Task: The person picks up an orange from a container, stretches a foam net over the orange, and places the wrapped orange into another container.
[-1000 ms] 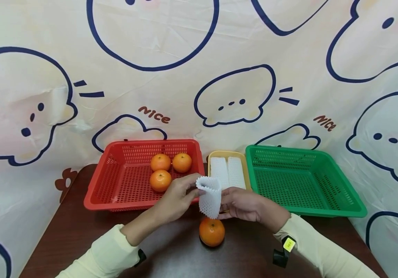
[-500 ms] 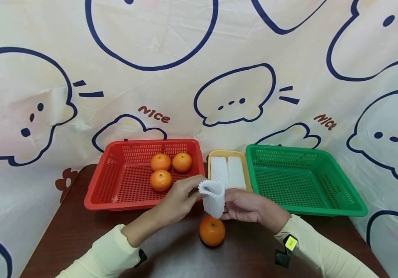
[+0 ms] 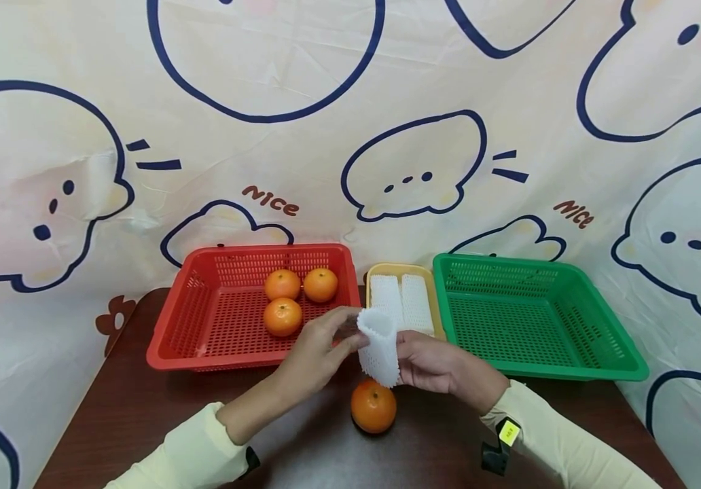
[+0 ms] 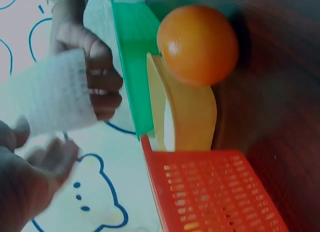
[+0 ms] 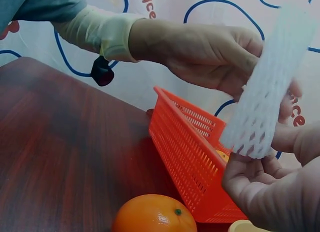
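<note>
A white foam fruit net (image 3: pixel 380 356) stands upright between both hands, its upper mouth spread round in the head view. My left hand (image 3: pixel 310 353) holds its upper left side with thumb and forefinger; the other fingers are blurred and free in the left wrist view. My right hand (image 3: pixel 433 363) pinches the net's lower right edge, clearest in the right wrist view, where the right fingers (image 5: pixel 250 177) grip its bottom end. Just below the net, an orange (image 3: pixel 373 407) rests on the dark table, apart from both hands.
Behind my left hand stands a red basket (image 3: pixel 161 346) with three oranges (image 3: pixel 283 317). A yellow tray (image 3: pixel 430 275) with more white foam nets (image 3: pixel 416 305) sits in the middle. To its right is a green basket (image 3: pixel 625 360). A patterned cloth hangs behind the table.
The net has shifted slightly right, and its mouth has gone from flattened and folded to rounder. The left fingers have moved along its rim. The orange and baskets stay put.
</note>
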The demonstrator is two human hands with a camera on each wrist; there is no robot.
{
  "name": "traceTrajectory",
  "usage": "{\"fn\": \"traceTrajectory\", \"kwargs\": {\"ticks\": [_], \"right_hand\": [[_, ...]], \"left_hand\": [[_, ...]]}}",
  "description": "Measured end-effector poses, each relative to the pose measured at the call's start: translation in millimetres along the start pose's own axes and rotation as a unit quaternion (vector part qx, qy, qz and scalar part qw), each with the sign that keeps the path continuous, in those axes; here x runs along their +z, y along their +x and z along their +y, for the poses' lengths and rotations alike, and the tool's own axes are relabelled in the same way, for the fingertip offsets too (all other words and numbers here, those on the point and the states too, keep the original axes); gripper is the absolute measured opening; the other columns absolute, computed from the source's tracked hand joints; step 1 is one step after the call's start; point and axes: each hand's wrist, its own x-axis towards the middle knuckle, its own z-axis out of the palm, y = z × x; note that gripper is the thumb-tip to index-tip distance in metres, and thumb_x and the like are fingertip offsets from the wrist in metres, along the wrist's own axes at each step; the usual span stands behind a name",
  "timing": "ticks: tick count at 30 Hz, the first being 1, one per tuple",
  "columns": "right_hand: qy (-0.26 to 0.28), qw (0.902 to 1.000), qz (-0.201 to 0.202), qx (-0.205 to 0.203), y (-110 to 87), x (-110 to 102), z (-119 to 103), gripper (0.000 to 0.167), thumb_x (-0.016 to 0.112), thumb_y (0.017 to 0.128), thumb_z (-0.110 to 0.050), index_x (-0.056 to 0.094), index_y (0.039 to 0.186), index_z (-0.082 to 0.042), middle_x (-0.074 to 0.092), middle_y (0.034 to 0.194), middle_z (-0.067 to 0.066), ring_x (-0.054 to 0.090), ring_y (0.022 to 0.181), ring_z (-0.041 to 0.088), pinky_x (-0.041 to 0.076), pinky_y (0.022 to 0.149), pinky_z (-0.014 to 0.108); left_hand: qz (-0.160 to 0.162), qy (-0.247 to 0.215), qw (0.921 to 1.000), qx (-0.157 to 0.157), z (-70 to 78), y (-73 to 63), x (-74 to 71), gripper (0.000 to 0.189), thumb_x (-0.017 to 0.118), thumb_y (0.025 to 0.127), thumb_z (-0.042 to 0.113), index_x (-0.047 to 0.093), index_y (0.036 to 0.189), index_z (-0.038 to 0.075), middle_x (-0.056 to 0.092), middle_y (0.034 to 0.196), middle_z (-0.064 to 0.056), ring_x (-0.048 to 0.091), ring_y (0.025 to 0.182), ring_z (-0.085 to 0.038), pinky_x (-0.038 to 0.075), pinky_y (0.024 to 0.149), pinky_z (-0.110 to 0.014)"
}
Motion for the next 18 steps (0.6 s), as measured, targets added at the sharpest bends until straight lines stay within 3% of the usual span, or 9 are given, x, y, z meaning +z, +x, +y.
{"fn": "traceTrajectory", "kwargs": {"ticks": [4, 8, 12, 18], "right_hand": [[-0.002, 0.9997, 0.023, -0.002, 1.5, 1, -1, 0.035, 0.047, 0.104, -0.003, 0.044, 0.136, 0.009, 0.069, 0.111, 0.007, 0.068, 0.100, 0.015, 0.059, 0.085, 0.027], [-0.016, 0.9979, 0.062, 0.000, 2.4, 1, -2, 0.033, 0.045, 0.105, -0.003, 0.043, 0.136, 0.009, 0.065, 0.111, 0.008, 0.067, 0.099, 0.014, 0.058, 0.084, 0.027], [-0.026, 0.9958, 0.087, -0.007, 3.2, 2, -2, 0.024, 0.047, 0.107, -0.005, 0.046, 0.128, 0.005, 0.062, 0.110, 0.007, 0.065, 0.096, 0.013, 0.058, 0.082, 0.026], [-0.046, 0.9935, 0.098, -0.035, 7.0, 6, 1, 0.037, 0.051, 0.099, 0.001, 0.046, 0.135, 0.008, 0.065, 0.110, 0.005, 0.065, 0.097, 0.014, 0.057, 0.082, 0.026]], "left_hand": [[0.025, -0.003, 0.9949, -0.097, -2.1, -4.0, 6.2, 0.037, 0.068, 0.099, 0.017, 0.061, 0.133, 0.006, 0.068, 0.122, -0.006, 0.067, 0.110, -0.020, 0.059, 0.092, -0.034], [0.027, -0.022, 0.9876, -0.153, -6.9, -9.2, 12.2, 0.040, 0.063, 0.103, 0.016, 0.054, 0.137, -0.001, 0.067, 0.122, -0.014, 0.068, 0.108, -0.024, 0.060, 0.089, -0.036], [0.018, -0.096, 0.9786, -0.181, -5.8, -13.7, 17.0, 0.042, 0.056, 0.106, 0.013, 0.046, 0.139, -0.009, 0.064, 0.120, -0.024, 0.069, 0.107, -0.032, 0.062, 0.086, -0.039], [-0.014, -0.193, 0.9591, -0.206, -1.4, -17.1, 22.2, 0.045, 0.047, 0.110, 0.017, 0.039, 0.139, -0.016, 0.061, 0.125, -0.033, 0.066, 0.113, -0.043, 0.060, 0.091, -0.050]]}}
